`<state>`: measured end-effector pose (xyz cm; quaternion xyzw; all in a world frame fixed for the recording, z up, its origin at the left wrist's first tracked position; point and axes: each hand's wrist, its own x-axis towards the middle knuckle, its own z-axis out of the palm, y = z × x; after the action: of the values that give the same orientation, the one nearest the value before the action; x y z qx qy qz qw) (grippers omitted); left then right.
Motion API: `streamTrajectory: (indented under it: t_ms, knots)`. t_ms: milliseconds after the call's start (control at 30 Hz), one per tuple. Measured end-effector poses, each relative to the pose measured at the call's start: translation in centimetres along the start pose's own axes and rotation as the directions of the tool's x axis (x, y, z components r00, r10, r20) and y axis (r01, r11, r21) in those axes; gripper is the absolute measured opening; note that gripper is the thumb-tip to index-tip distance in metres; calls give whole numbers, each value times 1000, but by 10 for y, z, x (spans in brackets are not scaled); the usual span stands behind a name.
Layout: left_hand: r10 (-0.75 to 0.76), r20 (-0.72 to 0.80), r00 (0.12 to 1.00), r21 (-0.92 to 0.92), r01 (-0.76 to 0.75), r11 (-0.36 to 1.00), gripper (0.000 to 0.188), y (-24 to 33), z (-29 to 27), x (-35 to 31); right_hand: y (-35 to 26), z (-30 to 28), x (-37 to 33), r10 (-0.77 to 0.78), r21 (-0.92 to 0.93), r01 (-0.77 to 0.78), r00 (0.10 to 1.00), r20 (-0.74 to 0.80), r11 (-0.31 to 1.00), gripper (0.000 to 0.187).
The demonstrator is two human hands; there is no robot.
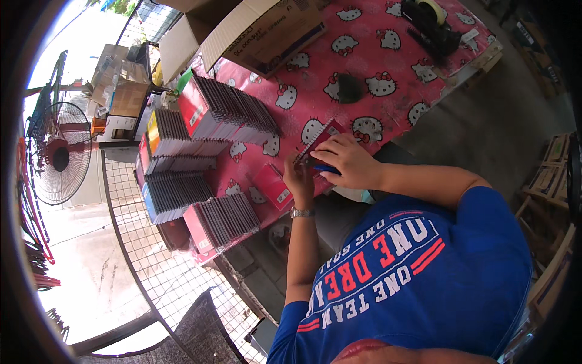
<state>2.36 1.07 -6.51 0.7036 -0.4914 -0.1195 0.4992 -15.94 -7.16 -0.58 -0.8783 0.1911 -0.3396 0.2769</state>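
Red wire-bound notebook (330, 129) is jutting past right hand (350, 161), fingers clasping slim blue object (327, 168); left hand (298, 182) is touching notebook's near end, finger grip unclear.

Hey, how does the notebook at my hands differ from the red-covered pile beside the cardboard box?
The notebook looks like a single one, while the pile gathers many. Your right hand covers part of the notebook, whereas no hand touches the pile. The notebook is nearer you; the pile stands farther off, by the cardboard box. Both show red covers.
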Motion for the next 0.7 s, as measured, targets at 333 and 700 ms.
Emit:
streamTrajectory:
  t_ms: [333,700]
  knots:
    - [-72,-66,995,63,76,995,13,0,-4,-10,-5,2,10,366,524,-702,704,608,482,42]
    - [-497,-541,679,-170,490,855,23,-51,-99,-66,143,-55,-49,306,-264,-292,952,13,919,34]
